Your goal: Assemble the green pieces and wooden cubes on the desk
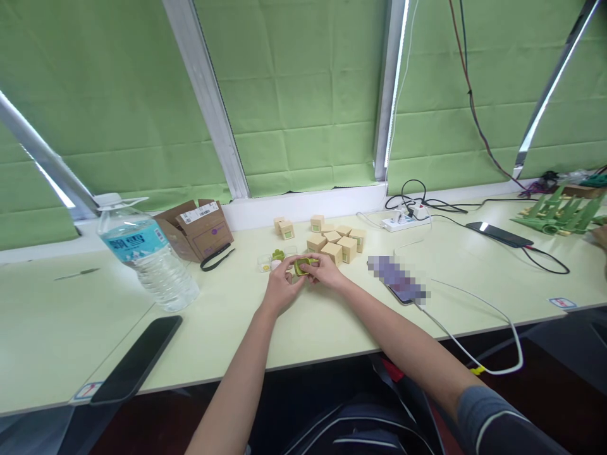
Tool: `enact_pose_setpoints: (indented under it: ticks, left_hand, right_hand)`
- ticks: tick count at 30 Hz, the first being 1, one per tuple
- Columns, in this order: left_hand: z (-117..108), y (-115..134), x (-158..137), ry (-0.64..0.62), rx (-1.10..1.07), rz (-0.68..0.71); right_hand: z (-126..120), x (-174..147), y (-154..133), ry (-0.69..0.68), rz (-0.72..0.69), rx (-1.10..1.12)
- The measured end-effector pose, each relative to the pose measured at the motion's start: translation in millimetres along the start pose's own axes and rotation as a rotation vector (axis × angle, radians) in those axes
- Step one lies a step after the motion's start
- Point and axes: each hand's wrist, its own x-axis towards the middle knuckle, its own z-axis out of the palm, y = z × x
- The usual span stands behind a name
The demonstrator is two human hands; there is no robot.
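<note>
Between my two hands, just above the table, is a small green square box [300,268] with raised sides. My left hand [283,287] grips it from the left with bent fingers. From the right, my right hand [326,272] holds its other side, the fingertips at its inside. Just behind my left hand lie a green flower-shaped piece [278,254], a small white rounded piece [275,265] and clear plastic trays [263,264]. Several small cardboard boxes [332,251] stand in a cluster beyond my right hand.
At left stand a large water bottle [156,259] and an open cardboard carton [202,234] with a black strap [217,258]. A black phone [137,357] lies near the front edge. To the right are a cabled phone [401,281], a power strip [406,221] and another phone [499,234].
</note>
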Motion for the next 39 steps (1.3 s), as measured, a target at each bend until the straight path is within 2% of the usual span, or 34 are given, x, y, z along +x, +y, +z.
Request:
enact_pose_setpoints:
  ticks: [10,14,23,39]
  left_hand:
    - [0,0,0,-0.008,0.025,0.001]
    - [1,-1,1,-0.020,0.027,0.002]
    - [1,1,0,0.009,-0.007,-0.035]
    - [-1,-4,1,-0.016,0.004,-0.014]
  right_hand:
    - [2,-1,-4,0.027,0.005,0.010]
    - [2,-2,-6,0.013,0.050,0.007]
    - [6,-10,-16,0.021,0.072,0.030]
    - [4,-6,-10,0.018,0.053,0.003]
